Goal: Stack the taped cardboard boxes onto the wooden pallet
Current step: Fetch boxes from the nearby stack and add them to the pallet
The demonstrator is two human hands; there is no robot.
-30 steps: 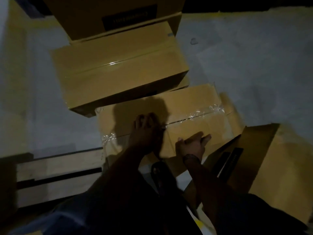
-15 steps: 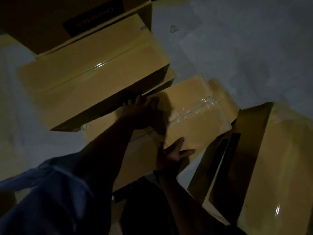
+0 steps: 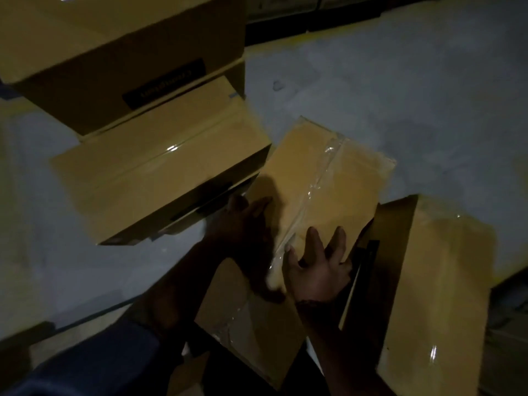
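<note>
A flat taped cardboard box [image 3: 337,178] lies at an angle in the middle of the grey floor, with clear tape running along its top. My left hand [image 3: 243,221] rests against its left edge with the fingers stretched out. With fingers spread, my right hand [image 3: 317,267] presses flat on the near end of the box top. A pale plank of the wooden pallet [image 3: 83,330] shows dimly at the lower left. The light is very low.
A taped box [image 3: 160,172] sits just left of the held one, and a larger box with a black label [image 3: 114,47] lies behind it. Another labelled box [image 3: 437,284] stands close on the right. A further box [image 3: 251,324] lies under my arms.
The central box has turned from lying crosswise to pointing away from me. Both hands have shifted with it, the right one now flat on its top.
</note>
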